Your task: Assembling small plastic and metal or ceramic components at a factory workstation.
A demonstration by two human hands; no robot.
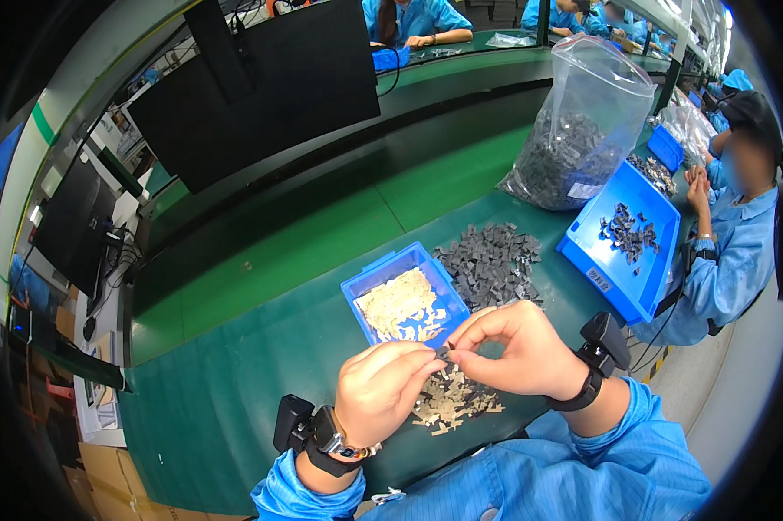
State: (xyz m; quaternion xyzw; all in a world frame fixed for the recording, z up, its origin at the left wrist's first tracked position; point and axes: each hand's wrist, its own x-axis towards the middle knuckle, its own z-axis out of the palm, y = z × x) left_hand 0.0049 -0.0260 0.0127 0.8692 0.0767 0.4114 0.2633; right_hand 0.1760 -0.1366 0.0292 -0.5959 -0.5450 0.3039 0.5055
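Note:
My left hand [379, 388] and my right hand [525, 347] meet fingertip to fingertip, both closed in a pinch on a small dark piece [444, 352]. The fingers cover most of that piece. Under and nearer than the hands lies a loose heap of small gold-coloured and dark pieces [455, 406]. Just beyond my fingers stands a small blue bin [441, 280] with cream-coloured flat bits [398, 300] in it. Touching its right side is a pile of dark grey flat pieces [493, 259].
A clear zip bag [574, 143] full of dark pieces stands at the back right, beside a larger blue tray [589, 227] holding a few dark pieces. A black monitor panel [261, 91] rises at the back left. A co-worker [734, 234] sits close on the right.

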